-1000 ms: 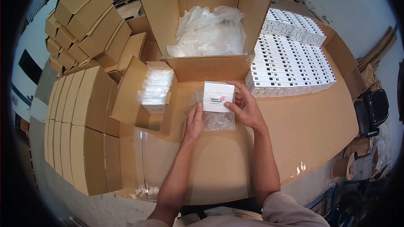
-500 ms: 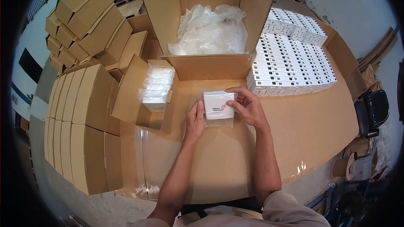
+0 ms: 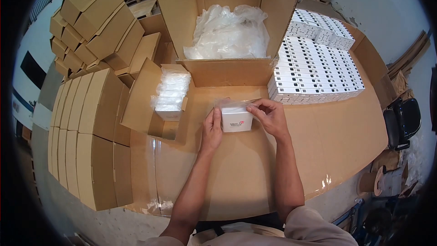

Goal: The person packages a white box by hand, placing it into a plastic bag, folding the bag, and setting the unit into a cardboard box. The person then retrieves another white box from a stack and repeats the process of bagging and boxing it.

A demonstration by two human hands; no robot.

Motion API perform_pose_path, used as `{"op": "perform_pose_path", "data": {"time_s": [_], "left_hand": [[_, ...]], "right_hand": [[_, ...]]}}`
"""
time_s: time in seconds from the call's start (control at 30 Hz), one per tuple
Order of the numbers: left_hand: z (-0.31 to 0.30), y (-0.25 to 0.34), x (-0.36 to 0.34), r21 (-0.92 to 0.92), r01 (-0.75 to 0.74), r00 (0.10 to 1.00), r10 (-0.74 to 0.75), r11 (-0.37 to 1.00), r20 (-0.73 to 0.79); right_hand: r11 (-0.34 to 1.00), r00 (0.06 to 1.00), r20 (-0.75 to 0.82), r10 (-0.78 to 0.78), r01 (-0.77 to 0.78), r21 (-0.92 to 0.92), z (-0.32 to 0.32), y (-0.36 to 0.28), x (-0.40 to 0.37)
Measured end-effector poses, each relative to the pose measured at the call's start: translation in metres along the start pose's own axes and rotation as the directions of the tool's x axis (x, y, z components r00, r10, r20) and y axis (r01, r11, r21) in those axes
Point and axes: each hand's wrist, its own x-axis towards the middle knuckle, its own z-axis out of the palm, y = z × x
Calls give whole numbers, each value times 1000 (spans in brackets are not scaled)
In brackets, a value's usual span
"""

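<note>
A small white box [image 3: 236,120] with printed lettering and a red mark sits in a clear plastic bag [image 3: 233,103] over the middle of the cardboard surface. My left hand [image 3: 210,130] grips its left side, thumb along the edge. At the upper right corner, my right hand [image 3: 271,117] is closed in a pinch on the bag's film. Loose film bunches above the box's top edge. To the left, an open carton [image 3: 136,105] contains a row of bagged white boxes [image 3: 170,94].
A big open carton [image 3: 230,73] full of clear plastic bags [image 3: 230,32] stands ahead. White boxes [image 3: 318,70] are stacked in rows at right. Brown cartons [image 3: 84,132] rise at left, with more piled behind. A black chair [image 3: 405,116] stands beyond the right edge.
The box has tilted, and the film that hung below it now shows above its top edge. My right thumb has moved off the box's face to the bag at the corner.
</note>
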Motion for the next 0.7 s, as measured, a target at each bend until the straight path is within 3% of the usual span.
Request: {"op": "perform_pose_path", "data": {"time_s": [0.07,0.1,0.2,0.3,0.37,0.47,0.7], "left_hand": [[0,7,-1,22,9,1000,-9,1000,7],[-2,-1,0,-77,30,999,-29,997,23],[-6,-20,2,-356,72,997,-59,932,47],[1,-11,1,-539,51,998,-58,841,4],[-3,-15,2,-579,38,998,-60,814,-19],[-3,-2,2,-591,58,997,-78,805,-8],[-9,-2,2,-265,-5,998,22,964,61]], "right_hand": [[996,998,17,-64,63,56,1,4,1],[992,995,23,-97,94,85,1,6,2],[952,1000,-7,23,-20,305,11,-3,2],[909,996,87,3,-40,415,21,-21,-1],[957,982,183,41,-91,276,15,-6,0],[978,981,193,32,-70,194,17,0,1],[990,984,165,59,-79,117,12,11,2]]}}
